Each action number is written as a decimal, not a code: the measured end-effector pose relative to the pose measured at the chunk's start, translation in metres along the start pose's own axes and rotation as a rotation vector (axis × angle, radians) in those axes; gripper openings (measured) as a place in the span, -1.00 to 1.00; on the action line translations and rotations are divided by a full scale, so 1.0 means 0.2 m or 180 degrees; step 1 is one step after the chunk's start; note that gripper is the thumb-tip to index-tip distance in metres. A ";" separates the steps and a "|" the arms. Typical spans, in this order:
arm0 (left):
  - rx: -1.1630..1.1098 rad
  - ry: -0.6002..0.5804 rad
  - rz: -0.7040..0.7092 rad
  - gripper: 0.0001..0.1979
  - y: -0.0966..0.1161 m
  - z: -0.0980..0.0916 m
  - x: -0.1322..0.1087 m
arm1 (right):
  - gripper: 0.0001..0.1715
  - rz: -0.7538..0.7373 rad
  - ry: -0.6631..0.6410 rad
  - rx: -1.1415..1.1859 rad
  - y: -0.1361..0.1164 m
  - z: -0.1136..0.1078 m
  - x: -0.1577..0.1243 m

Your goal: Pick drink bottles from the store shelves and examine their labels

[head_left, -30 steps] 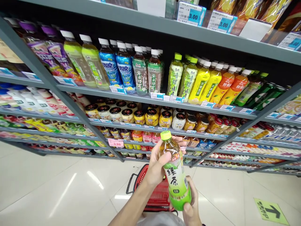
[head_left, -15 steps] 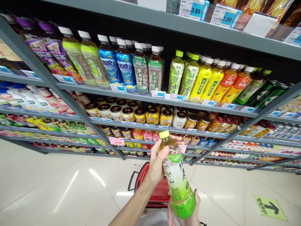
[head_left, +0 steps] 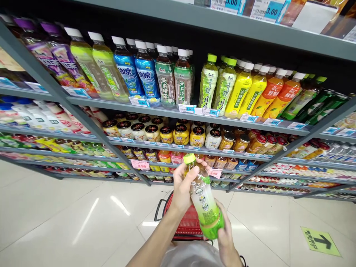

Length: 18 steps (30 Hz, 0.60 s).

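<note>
Head view, only one. We see a clear plastic green tea bottle (head_left: 201,196) with a lime-green screw cap and a green-tinted lower half, held up in the air, tilted, cap toward upper left, base toward lower right. It is not touching the shelves. Our left hand (head_left: 182,189) is wrapped round the bottle's upper part, a narrow grip, thumb in front, fingers behind. Our right hand (head_left: 225,237) is closed round the base end, also narrow and holding the bottle. Both hands are on the same bottle, one above the other.

Just below the hands hangs a red plastic shopping basket (head_left: 183,222) with a black handle, its inside mostly hidden. At the bottom edge of the view is a pale grey soft thing (head_left: 191,256), bag or clothing, cannot tell.

Ahead stands grey metal shelving (head_left: 155,110). Along its upper shelf are blue-labelled plastic drink bottles (head_left: 128,74), lime-capped pale green tea bottles (head_left: 208,83) and orange-labelled juice bottles (head_left: 280,94). The shelf below has black-lidded glass jars (head_left: 180,134). A pink paper price tag (head_left: 140,164) sits on a lower shelf edge. On the glossy cream floor tiles (head_left: 55,215), near the lower right corner, lies a green arrow floor sticker (head_left: 319,241).
</note>
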<state>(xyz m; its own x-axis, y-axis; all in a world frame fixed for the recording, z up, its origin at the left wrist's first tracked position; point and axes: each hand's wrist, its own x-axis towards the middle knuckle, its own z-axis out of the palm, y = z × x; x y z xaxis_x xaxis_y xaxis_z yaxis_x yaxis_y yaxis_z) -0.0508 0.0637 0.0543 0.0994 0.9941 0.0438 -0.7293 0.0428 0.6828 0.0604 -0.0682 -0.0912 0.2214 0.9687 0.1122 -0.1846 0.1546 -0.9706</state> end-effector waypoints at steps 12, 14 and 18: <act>0.0305 0.0159 0.0114 -0.73 -0.03 -0.04 0.02 | -0.11 -0.0512 0.0140 -0.0596 0.05 -0.09 0.02; 0.0376 0.0079 0.0172 -0.74 -0.03 -0.05 0.02 | -0.11 -0.0454 0.0133 -0.0415 0.02 -0.08 0.03; 0.0510 -0.0108 0.0307 -0.76 -0.02 -0.05 0.01 | -0.13 -0.0169 0.0154 0.0150 -0.04 -0.04 0.03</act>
<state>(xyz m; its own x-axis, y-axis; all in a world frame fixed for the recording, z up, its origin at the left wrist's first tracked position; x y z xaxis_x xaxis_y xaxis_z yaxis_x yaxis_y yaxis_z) -0.0550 0.0661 0.0451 0.0590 0.9888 0.1373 -0.6197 -0.0715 0.7816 0.0718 -0.0645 -0.0839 0.2779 0.9486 0.1518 -0.2159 0.2157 -0.9523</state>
